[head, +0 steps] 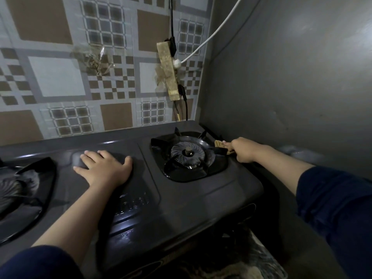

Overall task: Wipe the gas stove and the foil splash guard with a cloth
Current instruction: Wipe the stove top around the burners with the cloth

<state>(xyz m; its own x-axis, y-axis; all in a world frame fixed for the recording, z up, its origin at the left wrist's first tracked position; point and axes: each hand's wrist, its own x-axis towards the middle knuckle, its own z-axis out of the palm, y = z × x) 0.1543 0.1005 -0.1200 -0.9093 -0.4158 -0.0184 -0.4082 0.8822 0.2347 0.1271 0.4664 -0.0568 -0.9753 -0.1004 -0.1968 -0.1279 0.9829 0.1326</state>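
A dark grey two-burner gas stove (181, 198) fills the lower half of the view. My left hand (104, 168) lies flat with spread fingers on the raised middle panel between the burners. My right hand (244, 150) grips a small tan cloth (220, 144) at the right rim of the right burner (188, 154), beside its black pan support. Most of the cloth is hidden in my fist. The grey foil splash guard (291, 77) stands along the right side of the stove.
The left burner (18, 188) is partly cut off at the left edge. A patterned tile wall (80, 77) rises behind the stove. A dirty power strip (168, 71) with a white cable (211, 35) and a black cable hangs at the back corner.
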